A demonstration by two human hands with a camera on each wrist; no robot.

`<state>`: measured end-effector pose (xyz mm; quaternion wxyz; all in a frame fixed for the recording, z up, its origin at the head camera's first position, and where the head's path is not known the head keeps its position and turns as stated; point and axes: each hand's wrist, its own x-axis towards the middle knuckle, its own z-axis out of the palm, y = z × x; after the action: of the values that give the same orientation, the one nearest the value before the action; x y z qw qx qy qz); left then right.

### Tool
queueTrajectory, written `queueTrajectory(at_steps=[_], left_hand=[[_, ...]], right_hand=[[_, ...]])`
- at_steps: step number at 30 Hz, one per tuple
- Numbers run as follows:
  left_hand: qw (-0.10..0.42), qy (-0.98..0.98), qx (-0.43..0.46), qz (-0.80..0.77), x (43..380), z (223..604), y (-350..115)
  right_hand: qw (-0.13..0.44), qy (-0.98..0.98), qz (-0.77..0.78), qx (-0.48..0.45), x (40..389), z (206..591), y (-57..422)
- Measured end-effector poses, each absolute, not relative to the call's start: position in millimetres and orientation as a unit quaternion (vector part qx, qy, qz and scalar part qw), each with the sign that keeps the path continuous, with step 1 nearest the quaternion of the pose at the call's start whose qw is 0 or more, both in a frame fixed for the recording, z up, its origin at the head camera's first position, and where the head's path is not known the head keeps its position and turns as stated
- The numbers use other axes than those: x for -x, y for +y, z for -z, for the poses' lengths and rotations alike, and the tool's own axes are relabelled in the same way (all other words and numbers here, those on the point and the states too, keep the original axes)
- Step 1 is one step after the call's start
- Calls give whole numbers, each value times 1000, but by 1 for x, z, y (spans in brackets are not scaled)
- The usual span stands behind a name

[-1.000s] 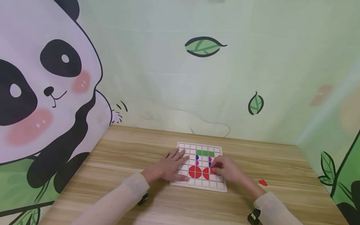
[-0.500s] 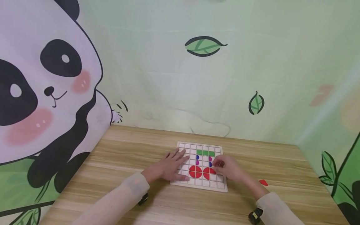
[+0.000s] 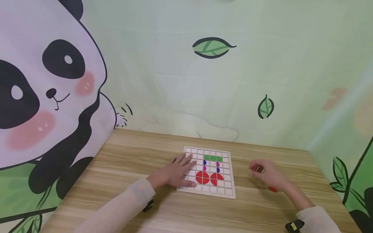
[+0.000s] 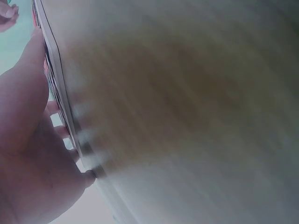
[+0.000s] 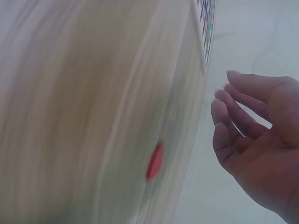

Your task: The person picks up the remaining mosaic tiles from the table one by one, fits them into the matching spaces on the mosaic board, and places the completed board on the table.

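Note:
A white gridded board (image 3: 214, 191) lies on the table with flat coloured pieces in its squares. My left hand (image 3: 178, 171) rests on its left side with fingers spread. Two red shapes show on the board: a full red circle (image 3: 202, 177) and, to its right, a red circle (image 3: 215, 177) lacking its lower right quarter. My right hand (image 3: 269, 174) is in the air right of the board, fingers loosely bent and holding nothing. Just below it, a loose red piece (image 5: 155, 162) lies on the wood, partly hidden by the hand in the head view.
Across the board's upper part runs a row of green squares (image 3: 213, 158), above small blue and magenta half-circles (image 3: 205, 165). The wooden table (image 3: 140, 145) meets a wall covering (image 3: 163, 81) printed with a panda and leaves.
My right hand has let go of a red quarter piece on the board and moved right, over the loose red piece. The left hand has stayed put.

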<state>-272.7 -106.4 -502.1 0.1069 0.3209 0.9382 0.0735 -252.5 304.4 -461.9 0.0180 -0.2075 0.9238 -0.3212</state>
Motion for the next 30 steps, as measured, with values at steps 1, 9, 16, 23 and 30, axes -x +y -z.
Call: queueTrajectory(at_steps=[1,9,16,23,30], left_hand=[[107,938,-321,-73,273,502,-107],[110,939,-318,-72,275,503,-107],[107,939,-319,-69,274,503,-108],[107,939,-320,-69,273,499,-109],[106,937,-323,-74,270,498,-108]], right_hand=[[19,925,321,204,252,462,311],[43,929,291,223,246,468,364],[81,917,314,231,230,469,382],[106,915,319,226,224,475,385],[99,908,333,233,223,483,384]])
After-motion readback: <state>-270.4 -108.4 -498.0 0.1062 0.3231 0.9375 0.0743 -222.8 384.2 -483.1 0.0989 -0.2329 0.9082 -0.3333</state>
